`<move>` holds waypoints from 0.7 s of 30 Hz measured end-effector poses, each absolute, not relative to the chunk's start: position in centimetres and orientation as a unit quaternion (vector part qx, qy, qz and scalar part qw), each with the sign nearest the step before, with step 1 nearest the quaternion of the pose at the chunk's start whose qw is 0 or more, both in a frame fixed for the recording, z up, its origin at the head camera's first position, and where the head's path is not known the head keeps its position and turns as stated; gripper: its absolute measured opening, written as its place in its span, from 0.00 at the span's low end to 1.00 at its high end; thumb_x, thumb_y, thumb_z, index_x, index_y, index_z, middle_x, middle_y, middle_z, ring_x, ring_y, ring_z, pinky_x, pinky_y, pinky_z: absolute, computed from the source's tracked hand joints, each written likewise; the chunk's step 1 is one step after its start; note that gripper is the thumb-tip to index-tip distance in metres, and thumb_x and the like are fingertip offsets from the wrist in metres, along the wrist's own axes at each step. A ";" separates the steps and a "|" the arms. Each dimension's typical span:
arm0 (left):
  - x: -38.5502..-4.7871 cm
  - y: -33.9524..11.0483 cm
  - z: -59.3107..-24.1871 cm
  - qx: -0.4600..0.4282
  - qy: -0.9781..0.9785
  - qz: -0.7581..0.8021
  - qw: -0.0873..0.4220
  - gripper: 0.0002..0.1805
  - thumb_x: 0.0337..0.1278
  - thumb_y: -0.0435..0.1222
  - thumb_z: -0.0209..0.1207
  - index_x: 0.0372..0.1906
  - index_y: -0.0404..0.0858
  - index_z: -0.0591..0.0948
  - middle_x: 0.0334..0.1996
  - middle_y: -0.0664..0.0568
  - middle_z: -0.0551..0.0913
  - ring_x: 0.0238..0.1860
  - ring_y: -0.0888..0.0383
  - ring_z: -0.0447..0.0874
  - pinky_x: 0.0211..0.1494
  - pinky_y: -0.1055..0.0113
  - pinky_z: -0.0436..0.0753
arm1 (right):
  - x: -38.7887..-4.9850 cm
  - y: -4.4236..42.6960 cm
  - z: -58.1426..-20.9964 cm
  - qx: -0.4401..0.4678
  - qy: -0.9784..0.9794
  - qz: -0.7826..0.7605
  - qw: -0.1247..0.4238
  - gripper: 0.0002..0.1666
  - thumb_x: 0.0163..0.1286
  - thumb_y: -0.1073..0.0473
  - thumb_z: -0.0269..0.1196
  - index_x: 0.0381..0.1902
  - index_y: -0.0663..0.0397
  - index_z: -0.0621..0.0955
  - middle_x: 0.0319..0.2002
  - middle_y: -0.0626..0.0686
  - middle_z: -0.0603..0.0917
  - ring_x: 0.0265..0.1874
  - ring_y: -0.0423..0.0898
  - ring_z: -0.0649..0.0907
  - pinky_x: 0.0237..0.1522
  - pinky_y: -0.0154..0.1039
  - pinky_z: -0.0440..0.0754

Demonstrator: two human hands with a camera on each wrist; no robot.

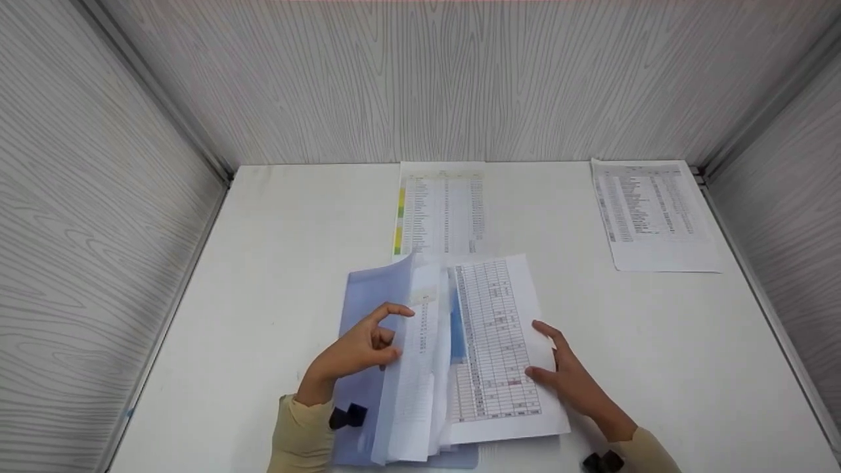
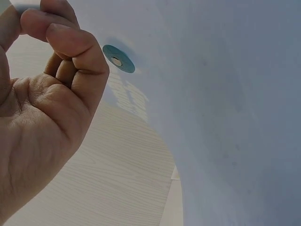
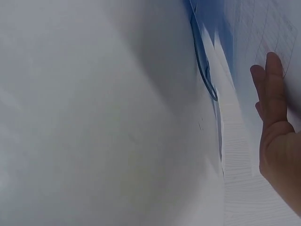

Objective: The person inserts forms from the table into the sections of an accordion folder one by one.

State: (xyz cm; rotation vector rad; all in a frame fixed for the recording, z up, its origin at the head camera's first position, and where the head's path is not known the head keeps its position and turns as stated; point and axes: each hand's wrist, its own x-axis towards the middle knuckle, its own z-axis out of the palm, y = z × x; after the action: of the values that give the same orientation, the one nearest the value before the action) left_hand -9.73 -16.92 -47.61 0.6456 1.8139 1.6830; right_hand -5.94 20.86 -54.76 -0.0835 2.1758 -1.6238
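Observation:
A translucent blue plastic folder (image 1: pixel 371 295) lies spread in front of me with several papers in it. My left hand (image 1: pixel 355 348) holds its raised flap and the papers (image 1: pixel 417 368) at the left, thumb and forefinger apart along the edge. In the left wrist view, a teal snap button (image 2: pixel 118 59) shows on the plastic beside the curled fingers (image 2: pixel 77 47). My right hand (image 1: pixel 578 384) grips the right edge of a printed table sheet (image 1: pixel 502 341), thumb on top. That sheet is tilted over the folder's right side. Some of the right fingers are hidden behind it.
A printed list with yellow and green marks (image 1: pixel 443 210) lies at the back middle of the white table (image 1: pixel 295 223). Another printed sheet (image 1: pixel 657 210) lies at the back right. Wood-grain panels (image 1: pixel 440 79) stand behind and on both sides.

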 end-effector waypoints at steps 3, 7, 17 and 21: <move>-9.7 -16.9 -47.7 0.241 0.680 0.630 0.287 0.32 0.57 0.25 0.54 0.65 0.27 0.56 0.24 0.52 0.77 0.21 0.65 0.70 0.27 0.72 0.69 | -5.9 20.2 -55.0 -0.029 0.778 -0.589 0.217 0.51 0.63 0.58 0.65 0.75 0.37 0.49 0.70 0.64 0.58 0.42 0.51 0.81 0.40 0.38 0.80; -9.7 -17.0 -47.7 0.239 0.684 0.627 0.285 0.32 0.57 0.26 0.54 0.65 0.28 0.56 0.21 0.55 0.75 0.19 0.65 0.69 0.27 0.70 0.69 | -5.8 19.1 -55.4 -0.031 0.769 -0.597 0.226 0.52 0.62 0.58 0.66 0.75 0.37 0.49 0.66 0.66 0.64 0.39 0.51 0.83 0.36 0.39 0.81; -9.8 -16.9 -47.7 0.246 0.692 0.619 0.278 0.32 0.57 0.27 0.55 0.65 0.28 0.57 0.19 0.56 0.71 0.18 0.64 0.67 0.26 0.71 0.70 | -5.8 16.6 -55.3 -0.030 0.789 -0.576 0.211 0.52 0.59 0.59 0.68 0.74 0.43 0.52 0.70 0.64 0.60 0.44 0.50 0.81 0.41 0.39 0.78; -9.8 -16.9 -47.8 0.254 0.692 0.618 0.273 0.32 0.57 0.28 0.55 0.65 0.27 0.57 0.17 0.57 0.68 0.17 0.64 0.66 0.25 0.71 0.70 | -6.0 16.5 -55.3 -0.055 0.792 -0.567 0.222 0.50 0.62 0.56 0.66 0.74 0.44 0.50 0.64 0.67 0.67 0.41 0.49 0.83 0.37 0.38 0.79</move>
State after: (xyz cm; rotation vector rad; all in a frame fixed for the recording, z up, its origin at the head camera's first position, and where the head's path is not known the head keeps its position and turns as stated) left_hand -9.79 -16.91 -47.77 0.6841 1.8634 1.6621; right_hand -5.98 16.49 -55.29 -0.1511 2.1874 -1.5665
